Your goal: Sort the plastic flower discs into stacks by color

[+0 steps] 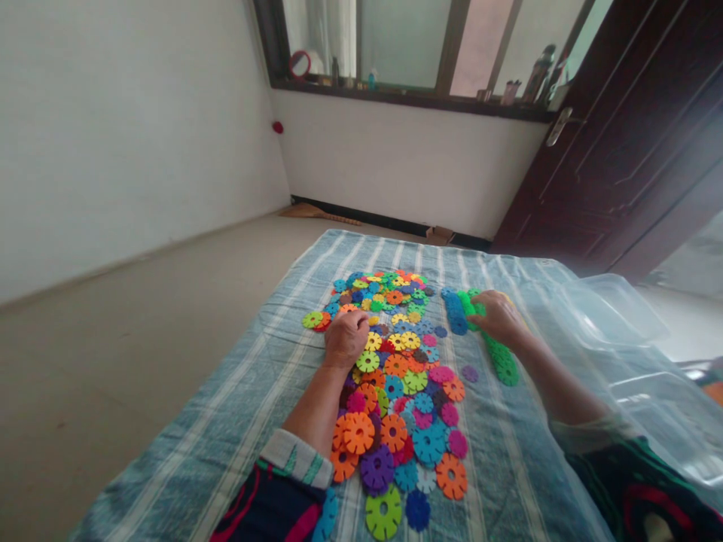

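Note:
A loose heap of colourful notched plastic discs (pixel 394 433), flower-shaped building pieces, runs along the table. My left hand (pixel 346 336) rests at the heap's left edge, its fingers curled in; anything inside them is hidden. Beside it lie a lime disc (pixel 312 320) and a red-orange one. To the right, my right hand (pixel 500 316) reaches over a row of overlapping green discs (pixel 502 363), thumb and fingertips closed on green discs at its upper part. A row of blue discs (pixel 456 312) lies just left of the green ones.
A striped blue cloth (pixel 248 391) covers the table. Two clear plastic boxes stand at the right, a far one (pixel 615 312) and a nearer one (pixel 672 421). A single purple disc (pixel 470 373) lies between heap and green row. Behind are a windowsill (pixel 395 96) and dark red door (pixel 615 135).

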`<state>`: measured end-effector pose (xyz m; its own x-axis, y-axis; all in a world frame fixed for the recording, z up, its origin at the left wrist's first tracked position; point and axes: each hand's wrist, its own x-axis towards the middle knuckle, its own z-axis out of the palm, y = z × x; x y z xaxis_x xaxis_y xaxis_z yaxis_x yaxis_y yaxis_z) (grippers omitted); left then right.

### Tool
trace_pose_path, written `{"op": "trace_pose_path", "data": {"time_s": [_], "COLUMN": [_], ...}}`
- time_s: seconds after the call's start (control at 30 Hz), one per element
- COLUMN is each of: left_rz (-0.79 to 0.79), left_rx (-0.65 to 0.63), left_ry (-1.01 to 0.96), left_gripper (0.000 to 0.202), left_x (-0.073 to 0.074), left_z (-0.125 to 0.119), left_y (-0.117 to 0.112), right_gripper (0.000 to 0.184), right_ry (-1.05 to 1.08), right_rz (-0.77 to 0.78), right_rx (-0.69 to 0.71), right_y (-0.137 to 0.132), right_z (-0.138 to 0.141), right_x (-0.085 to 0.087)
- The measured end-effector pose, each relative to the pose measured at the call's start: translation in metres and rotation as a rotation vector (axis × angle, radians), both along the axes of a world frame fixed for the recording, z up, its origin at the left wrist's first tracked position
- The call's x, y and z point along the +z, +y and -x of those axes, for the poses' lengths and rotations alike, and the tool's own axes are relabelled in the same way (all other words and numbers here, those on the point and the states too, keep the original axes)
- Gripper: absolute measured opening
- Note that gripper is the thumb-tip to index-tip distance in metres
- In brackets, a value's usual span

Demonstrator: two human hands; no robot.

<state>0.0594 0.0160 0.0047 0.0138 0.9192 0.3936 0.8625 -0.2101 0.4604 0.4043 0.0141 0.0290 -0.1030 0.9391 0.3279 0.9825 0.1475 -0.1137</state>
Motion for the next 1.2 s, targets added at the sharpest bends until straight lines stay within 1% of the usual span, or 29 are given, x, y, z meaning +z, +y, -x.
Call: {"op": "trace_pose_path", "data": {"time_s": [0.07,0.17,0.23,0.33,0.4,0.47,0.53,0.63,0.8,0.9,0.97,1.07,1.13,1.2], "left_rz": [0.0,0.013,0.03,0.042,0.045,0.05,0.049,0.034,0.021,-0.004,-0.034,-0.083,-0.117,-0.15], "left_rx": [-0.001,-0.002,0.002,0.005,0.008,0.017,0.021,0.015,0.019,0.035,0.044,0.079,0.112,0.128], "left_ry": [-0.005,-0.013,-0.007,0.003,-0.001,-0.009,-0.014,-0.022,-0.013,-0.008,-0.002,0.007,0.009,0.003], "left_gripper": [0.025,0.024,0.024,0.024,0.024,0.024,0.023,0.022,0.023,0.024,0.025,0.026,0.027,0.027], "left_x": [0.0,0.001,0.002,0.004,0.005,0.005,0.006,0.006,0.003,0.001,0.001,0.002,0.003,0.004], "left_z": [0.0,-0.001,-0.001,-0.001,-0.002,-0.002,-0.002,-0.002,-0.002,-0.001,-0.001,0.001,0.002,0.004], "left_y": [-0.001,-0.002,-0.003,-0.004,-0.004,-0.005,-0.006,-0.007,-0.006,-0.005,-0.003,-0.002,0.0,0.002], "right_gripper": [0.022,0.017,0.018,0.018,0.018,0.018,0.018,0.017,0.015,0.014,0.015,0.015,0.012,0.008], "right_ry": [0.041,0.1,0.107,0.059,0.037,0.035,0.047,0.042,0.059,0.156,0.241,0.346,0.387,0.387], "right_rz": [-0.032,-0.065,-0.061,-0.008,0.019,0.033,0.037,0.049,0.04,0.01,-0.001,-0.025,-0.043,-0.046], "right_rx": [0.015,0.081,0.174,0.321,0.332,0.3,0.273,0.261,0.258,0.271,0.281,0.299,0.289,0.253], "right_y": [0.003,0.006,0.008,0.016,0.023,0.032,0.04,0.047,0.047,0.047,0.048,0.046,0.042,0.035], "right_z": [0.015,0.054,0.087,0.135,0.16,0.178,0.191,0.201,0.203,0.198,0.188,0.155,0.12,0.08], "right_x": [0.007,0.014,0.016,0.014,0.011,0.008,0.005,0.0,-0.01,-0.011,-0.008,0.004,0.014,0.023]}}
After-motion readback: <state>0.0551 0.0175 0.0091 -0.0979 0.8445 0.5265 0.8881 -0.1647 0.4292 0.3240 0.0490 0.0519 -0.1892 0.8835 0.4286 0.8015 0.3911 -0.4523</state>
